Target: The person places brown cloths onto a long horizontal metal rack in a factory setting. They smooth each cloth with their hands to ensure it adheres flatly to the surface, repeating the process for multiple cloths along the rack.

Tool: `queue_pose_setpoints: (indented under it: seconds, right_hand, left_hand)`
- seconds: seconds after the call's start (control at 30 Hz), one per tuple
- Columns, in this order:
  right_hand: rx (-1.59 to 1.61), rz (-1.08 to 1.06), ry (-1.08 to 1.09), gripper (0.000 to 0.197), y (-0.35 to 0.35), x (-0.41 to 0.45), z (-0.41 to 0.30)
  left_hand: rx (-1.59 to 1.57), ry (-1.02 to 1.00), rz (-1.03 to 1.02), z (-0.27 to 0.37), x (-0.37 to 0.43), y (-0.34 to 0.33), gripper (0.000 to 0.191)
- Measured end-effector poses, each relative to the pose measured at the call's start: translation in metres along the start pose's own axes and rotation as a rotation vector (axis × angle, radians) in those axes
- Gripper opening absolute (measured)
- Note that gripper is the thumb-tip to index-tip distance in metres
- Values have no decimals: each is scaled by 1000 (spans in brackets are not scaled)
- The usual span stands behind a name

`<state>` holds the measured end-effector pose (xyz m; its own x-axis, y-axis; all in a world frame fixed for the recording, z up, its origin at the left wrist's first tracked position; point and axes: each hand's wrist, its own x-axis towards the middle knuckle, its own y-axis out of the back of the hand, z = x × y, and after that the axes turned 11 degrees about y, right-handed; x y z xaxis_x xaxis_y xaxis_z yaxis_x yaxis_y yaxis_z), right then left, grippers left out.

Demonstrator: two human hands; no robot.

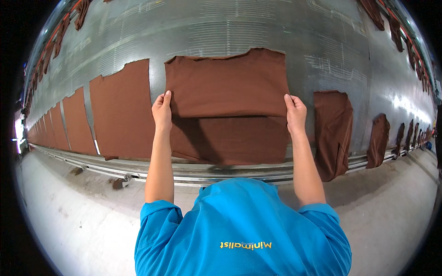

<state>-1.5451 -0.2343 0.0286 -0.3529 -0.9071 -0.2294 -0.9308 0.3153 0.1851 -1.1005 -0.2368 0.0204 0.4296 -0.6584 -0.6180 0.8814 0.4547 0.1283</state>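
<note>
A brown fabric panel (226, 86) lies partly on the long grey table (228, 31) before me. My left hand (162, 109) pinches its left edge, thumb on top. At the opposite edge my right hand (295, 112) grips the cloth in the same way. Between the hands the fabric is raised in a fold, which casts a dark shadow on the brown cloth below it, near the table's front. Whether that lower cloth is the same piece, I cannot tell. The cut upper edge is uneven and slightly curled.
Several flat brown panels (122, 110) line the table to the left. On the right, a loosely folded brown piece (332, 134) hangs over the front metal rail (234, 176), with a smaller bundle (378, 139) beyond. More brown pieces (371, 13) lie along the far edge.
</note>
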Motion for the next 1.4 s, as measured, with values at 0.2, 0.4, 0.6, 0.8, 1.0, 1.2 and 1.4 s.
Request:
queue_pose_setpoints:
  seconds: [0.2, 0.4, 0.6, 0.8, 1.0, 1.2, 1.4]
  right_hand:
    - [-113, 6, 31, 32, 0, 1, -2]
    - [-90, -11, -5, 35, 8, 2, 22]
    - [-305, -71, 31, 31, 8, 5, 4]
    - [-699, -59, 679, 19, -39, 5, -42]
    - [-420, -634, 892, 11, -158, 3, -75]
    - [-528, -813, 1221, 19, -250, 33, -65]
    - [-766, -575, 1257, 38, -286, 64, -69]
  left_hand:
    - [-20, -24, -15, -7, -1, -2, 27]
    - [-20, -35, -20, -8, 2, -4, 29]
    - [73, -60, 58, -9, 2, -4, 30]
    - [390, -155, 238, 27, -5, -11, 29]
    - [228, -211, 94, 30, 16, -19, 23]
    - [302, -275, 31, 48, 29, -27, 39]
    - [445, -399, 48, 57, 48, -31, 39]
